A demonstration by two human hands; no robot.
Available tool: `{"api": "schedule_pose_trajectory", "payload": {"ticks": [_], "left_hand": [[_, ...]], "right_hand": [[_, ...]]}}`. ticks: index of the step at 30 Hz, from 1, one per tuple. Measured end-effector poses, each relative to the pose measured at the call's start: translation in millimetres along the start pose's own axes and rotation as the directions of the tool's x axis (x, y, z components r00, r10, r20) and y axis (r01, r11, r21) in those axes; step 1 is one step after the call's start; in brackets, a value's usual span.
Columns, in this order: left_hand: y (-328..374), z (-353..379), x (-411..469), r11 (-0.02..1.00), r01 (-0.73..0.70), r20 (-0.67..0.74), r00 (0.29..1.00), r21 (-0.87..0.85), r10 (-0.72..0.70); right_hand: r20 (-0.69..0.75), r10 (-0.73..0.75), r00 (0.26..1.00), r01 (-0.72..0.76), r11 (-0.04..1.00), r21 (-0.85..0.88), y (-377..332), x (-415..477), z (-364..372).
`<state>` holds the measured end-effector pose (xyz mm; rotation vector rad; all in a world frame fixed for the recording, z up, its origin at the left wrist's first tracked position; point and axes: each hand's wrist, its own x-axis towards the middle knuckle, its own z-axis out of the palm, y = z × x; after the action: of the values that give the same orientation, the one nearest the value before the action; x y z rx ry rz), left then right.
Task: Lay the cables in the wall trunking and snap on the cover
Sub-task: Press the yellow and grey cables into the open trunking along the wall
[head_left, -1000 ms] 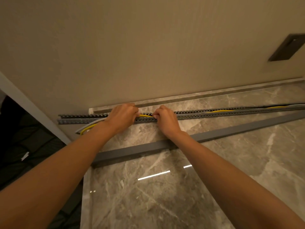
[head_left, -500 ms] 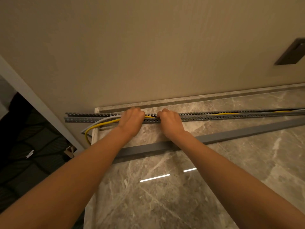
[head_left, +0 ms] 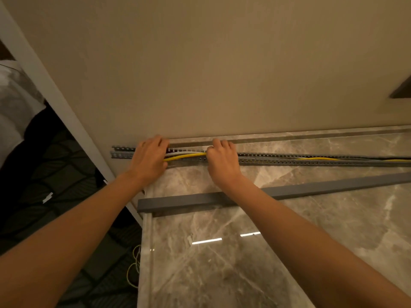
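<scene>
Beige wall (head_left: 222, 63) meeting a polished marble bench (head_left: 255, 263), whose left edge drops to a dark floor; the near bench surface lies open. Slotted grey trunking (head_left: 278, 157) runs along the wall foot, its left end overhanging the bench edge. The grey cover (head_left: 311, 187) lies loose on the bench, apart from the trunking. Left hand (head_left: 149, 158), fingers loosely curled, presses on the trunking; right hand (head_left: 222, 161), closed, pinches the yellow cable (head_left: 189, 156), which lies in the channel beside a white cable (head_left: 178, 153).
</scene>
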<state>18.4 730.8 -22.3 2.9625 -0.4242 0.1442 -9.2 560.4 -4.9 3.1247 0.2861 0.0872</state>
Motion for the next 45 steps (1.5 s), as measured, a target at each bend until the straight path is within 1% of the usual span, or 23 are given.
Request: {"api": "schedule_pose_trajectory", "payload": {"ticks": [2,4,5,7,9,11,12,15,19,22,24,25,28,32,36,38,40,42,43,45], "left_hand": [[-12,-2,-5,0.996,0.052,0.011,0.999,0.078,-0.053],[-24,-4,-9,0.987,0.119,0.005,0.993,0.112,-0.120],[-27,-5,-10,0.984,0.137,-0.007,0.991,0.111,-0.137],[-29,-6,-13,0.985,0.118,-0.001,0.993,0.127,-0.119],[-28,-6,-13,0.986,0.059,0.025,0.998,0.154,-0.064],[-27,-9,-14,0.980,-0.043,0.016,0.999,0.194,0.041],[-29,-11,-14,0.967,-0.112,0.034,0.994,0.230,0.107],[-38,-8,-15,0.916,-0.221,-0.025,0.970,0.334,0.243],[-45,-6,-14,0.869,-0.333,0.009,0.935,0.367,0.355],[-53,-6,-11,0.845,-0.404,0.054,0.909,0.350,0.412],[-56,-8,-9,0.847,-0.430,0.094,0.901,0.312,0.423],[-56,-10,-9,0.850,-0.437,0.107,0.899,0.294,0.425],[-56,-12,-8,0.858,-0.448,0.087,0.893,0.250,0.441],[-53,-11,-5,0.878,-0.427,0.106,0.904,0.219,0.413],[-50,-11,-6,0.894,-0.421,0.006,0.905,0.156,0.425],[-47,-12,-4,0.915,-0.382,0.003,0.923,0.130,0.385],[-45,-11,-2,0.920,-0.374,-0.011,0.926,0.116,0.377],[-44,-11,-1,0.904,-0.409,-0.064,0.906,0.124,0.419],[-44,-11,-1,0.887,-0.439,-0.070,0.890,0.146,0.451],[-43,-11,-1,0.874,-0.457,-0.065,0.880,0.164,0.471]], "right_hand": [[-0.017,-0.051,0.999,0.052,0.998,0.030,-12,4,2],[-0.007,-0.119,0.993,0.119,0.990,0.073,-28,9,6],[-0.002,-0.147,0.989,0.147,0.984,0.098,-35,12,8],[0.005,-0.162,0.987,0.160,0.975,0.152,-48,16,12],[-0.015,-0.139,0.990,0.140,0.973,0.184,-53,19,16],[-0.015,-0.119,0.993,0.120,0.974,0.192,-53,20,16],[-0.007,-0.113,0.994,0.112,0.976,0.188,-53,21,14],[-0.005,-0.111,0.994,0.110,0.976,0.188,-51,22,14],[-0.029,-0.117,0.993,0.120,0.963,0.243,-46,22,17],[-0.105,-0.109,0.988,0.136,0.945,0.298,-42,22,23],[-0.146,-0.089,0.985,0.133,0.936,0.326,-42,21,28],[-0.158,-0.076,0.985,0.126,0.934,0.333,-43,20,30],[-0.188,-0.062,0.980,0.123,0.936,0.331,-44,21,35],[-0.225,-0.063,0.972,0.135,0.936,0.326,-45,21,38],[-0.249,-0.093,0.964,0.174,0.929,0.325,-41,19,41],[-0.252,-0.113,0.961,0.193,0.928,0.320,-39,18,43],[-0.238,-0.140,0.961,0.213,0.925,0.315,-38,17,43],[-0.227,-0.158,0.961,0.227,0.918,0.325,-35,17,40],[-0.228,-0.155,0.961,0.228,0.910,0.345,-33,16,37],[-0.246,-0.113,0.963,0.206,0.895,0.395,-28,13,32]]}}
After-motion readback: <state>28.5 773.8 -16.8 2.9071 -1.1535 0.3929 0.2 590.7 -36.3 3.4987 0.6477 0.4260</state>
